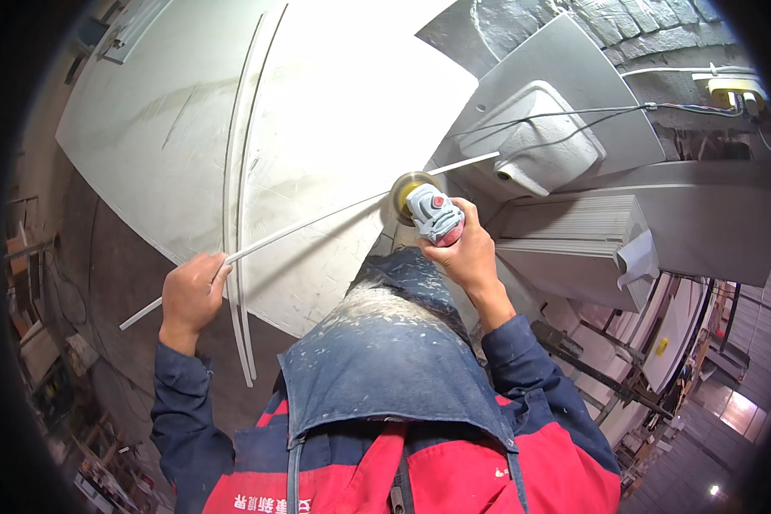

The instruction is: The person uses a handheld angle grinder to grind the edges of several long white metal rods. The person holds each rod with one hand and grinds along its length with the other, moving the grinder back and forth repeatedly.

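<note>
My left hand (194, 293) is closed around a long thin white strip (317, 218), which slants up to the right across the white board. In my right hand (467, 257) is an angle grinder (437, 214) with a grey and red body. Its round yellowish disc (409, 195) lies at the strip, toward the strip's far right end; whether it touches cannot be made out. Beneath the held strip, two more long white strips (234, 180) lie lengthwise on the board and stick out past its near edge.
The large white board (351, 94) fills the middle. To the right are an upturned white basin (550, 141), a stack of white panels (565, 224) and a yellow power socket (737, 88). A dark cable (591, 110) hangs across there. Clutter lines the left floor.
</note>
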Demonstrator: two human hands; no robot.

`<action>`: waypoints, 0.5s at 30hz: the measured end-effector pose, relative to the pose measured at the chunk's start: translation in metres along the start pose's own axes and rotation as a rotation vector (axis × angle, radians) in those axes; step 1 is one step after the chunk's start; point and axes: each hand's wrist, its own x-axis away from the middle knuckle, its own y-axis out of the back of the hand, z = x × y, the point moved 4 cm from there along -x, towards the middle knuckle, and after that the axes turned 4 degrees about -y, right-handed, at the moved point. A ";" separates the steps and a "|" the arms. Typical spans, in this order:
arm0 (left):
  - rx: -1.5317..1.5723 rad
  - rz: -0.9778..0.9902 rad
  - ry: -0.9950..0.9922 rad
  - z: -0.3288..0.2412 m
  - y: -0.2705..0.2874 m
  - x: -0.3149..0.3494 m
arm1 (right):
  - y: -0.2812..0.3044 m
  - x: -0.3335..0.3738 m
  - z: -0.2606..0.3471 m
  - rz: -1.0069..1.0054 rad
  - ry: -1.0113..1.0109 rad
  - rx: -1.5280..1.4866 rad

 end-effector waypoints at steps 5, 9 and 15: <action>0.019 -0.015 -0.003 0.000 0.000 -0.001 | 0.008 -0.010 -0.014 -0.041 -0.031 0.002; 0.017 -0.007 0.006 0.002 -0.003 -0.001 | 0.012 -0.020 -0.033 -0.123 0.012 0.009; 0.022 -0.011 0.016 0.004 0.005 0.001 | 0.022 -0.016 -0.026 -0.132 -0.019 -0.040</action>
